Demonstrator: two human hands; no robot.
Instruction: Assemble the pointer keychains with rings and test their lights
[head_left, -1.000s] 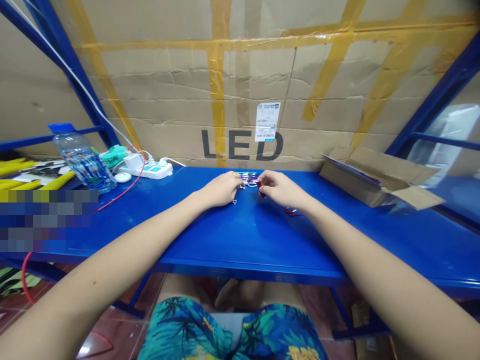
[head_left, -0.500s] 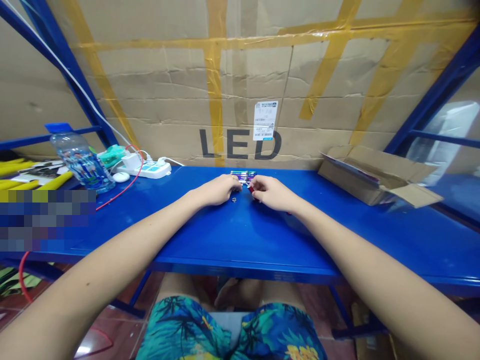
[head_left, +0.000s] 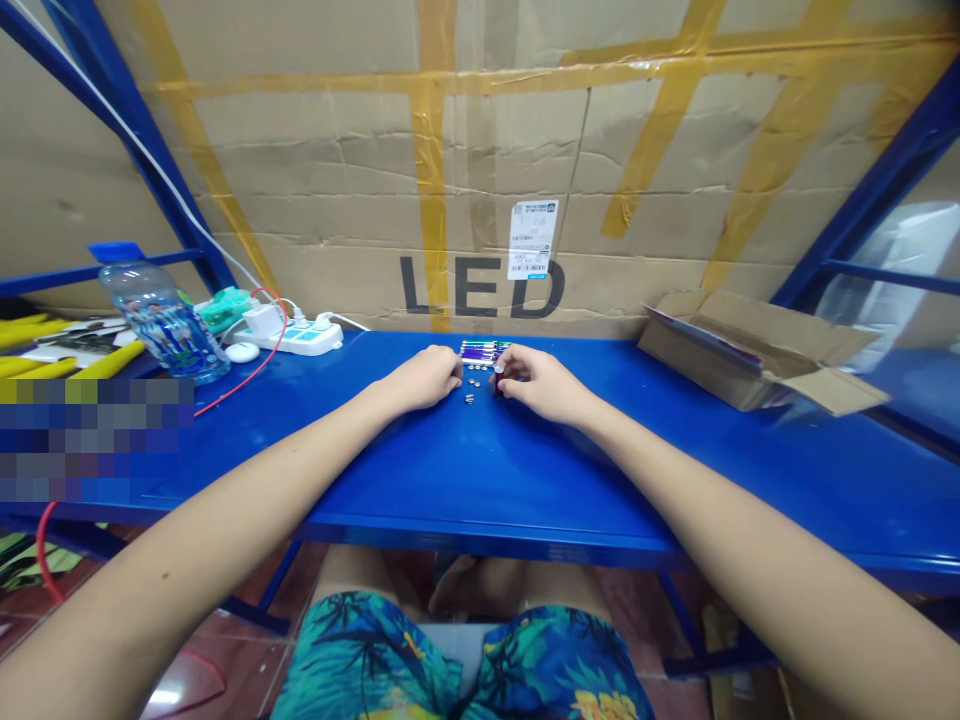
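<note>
My right hand (head_left: 536, 382) grips a small dark red cylinder (head_left: 499, 380) with a silver end, held about upright just over the blue table (head_left: 480, 470). To its left, my left hand (head_left: 435, 377) rests near the table with its fingers curled together; what they hold, if anything, is hidden. Between the hands lie several tiny silver button-like pieces (head_left: 474, 383), and a little nearer to me is a small silver cluster (head_left: 469, 399). Just behind them, shiny purple, blue and green tubes (head_left: 478, 351) lie side by side, partly covered by my right fingers.
A large taped carton (head_left: 337, 180) walls off the back. On the left stand a water bottle (head_left: 161, 320), a white power strip (head_left: 300, 335) with a red cable (head_left: 255, 378), and yellow-handled tools (head_left: 112, 358). An open cardboard box (head_left: 720, 350) sits at the right.
My left hand has drawn back a little to the left, uncovering several silver pieces. In my right hand the red cylinder has turned from slanted to about upright.
</note>
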